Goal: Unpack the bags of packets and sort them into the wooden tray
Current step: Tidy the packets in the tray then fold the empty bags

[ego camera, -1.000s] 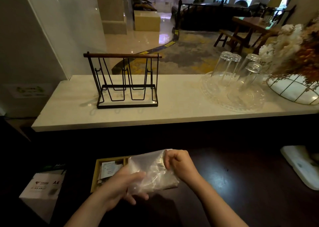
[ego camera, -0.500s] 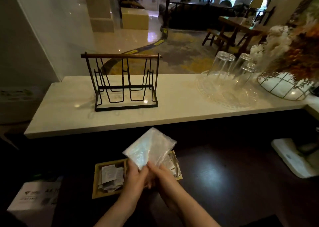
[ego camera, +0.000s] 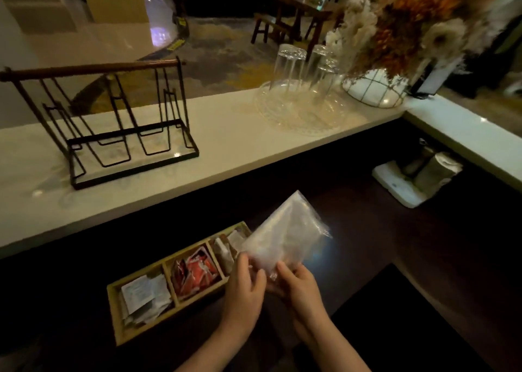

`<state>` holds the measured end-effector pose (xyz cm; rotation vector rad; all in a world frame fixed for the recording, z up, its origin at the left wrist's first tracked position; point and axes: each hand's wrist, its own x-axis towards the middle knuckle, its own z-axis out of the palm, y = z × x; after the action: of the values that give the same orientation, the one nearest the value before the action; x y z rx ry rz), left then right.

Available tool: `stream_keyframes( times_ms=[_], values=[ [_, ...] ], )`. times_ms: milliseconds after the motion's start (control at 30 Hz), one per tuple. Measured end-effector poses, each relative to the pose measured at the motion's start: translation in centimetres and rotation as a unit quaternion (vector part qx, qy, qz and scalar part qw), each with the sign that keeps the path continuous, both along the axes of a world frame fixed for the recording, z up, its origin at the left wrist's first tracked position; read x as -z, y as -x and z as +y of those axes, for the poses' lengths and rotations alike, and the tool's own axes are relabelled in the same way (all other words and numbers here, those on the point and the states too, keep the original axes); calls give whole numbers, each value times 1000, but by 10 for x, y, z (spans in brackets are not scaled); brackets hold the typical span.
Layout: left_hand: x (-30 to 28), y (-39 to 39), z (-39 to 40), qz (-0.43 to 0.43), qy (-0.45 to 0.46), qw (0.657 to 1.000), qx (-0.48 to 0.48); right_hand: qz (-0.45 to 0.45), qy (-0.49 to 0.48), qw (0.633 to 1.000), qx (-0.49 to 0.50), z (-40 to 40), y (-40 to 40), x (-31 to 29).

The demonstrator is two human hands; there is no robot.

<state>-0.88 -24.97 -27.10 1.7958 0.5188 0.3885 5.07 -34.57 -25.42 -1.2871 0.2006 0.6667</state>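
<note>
A clear plastic bag [ego camera: 286,234] is held up by its lower edge, pinched by my left hand [ego camera: 245,282] and my right hand [ego camera: 299,285] side by side. It looks flat and I cannot tell whether anything is inside. Just left of my hands a wooden tray [ego camera: 120,333] lies on the dark counter. Its left compartment holds white packets [ego camera: 144,295], the middle one red packets [ego camera: 196,272], and the right one pale and brown packets [ego camera: 226,248], partly hidden behind the bag.
A black wire rack with a wooden bar [ego camera: 113,122] stands on the pale raised ledge [ego camera: 220,151]. Upturned glasses [ego camera: 302,72] on a glass plate and a dried-flower basket [ego camera: 375,89] sit further right. A white tray with metal containers [ego camera: 406,182] is on the dark counter at right.
The view has swung right and down, showing the whole tray. The bag, crumpled between both hands a second ago, is now held up flat by its lower edge to the right of the tray.
</note>
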Motion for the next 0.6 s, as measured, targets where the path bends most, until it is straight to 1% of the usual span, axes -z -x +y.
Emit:
stream_keyframes(
  times_ms=[100,200,333,433,533,600],
  values=[
    [7,-20,-15,8,-79,996,35,12,42,997,63,-44,-10,19],
    [12,-50,-38,22,-178,976,121,44,78,987,130,-96,-16,52],
    [37,-92,-74,41,-292,925,241,110,107,966,210,-169,-15,109],
    [68,-120,-100,32,-342,888,307,165,132,945,251,-212,-12,147],
    [102,-148,-127,23,-386,853,350,214,152,921,288,-248,-10,192],
    [121,-161,-138,29,-418,831,365,246,162,910,291,-261,-12,220]
  ],
)
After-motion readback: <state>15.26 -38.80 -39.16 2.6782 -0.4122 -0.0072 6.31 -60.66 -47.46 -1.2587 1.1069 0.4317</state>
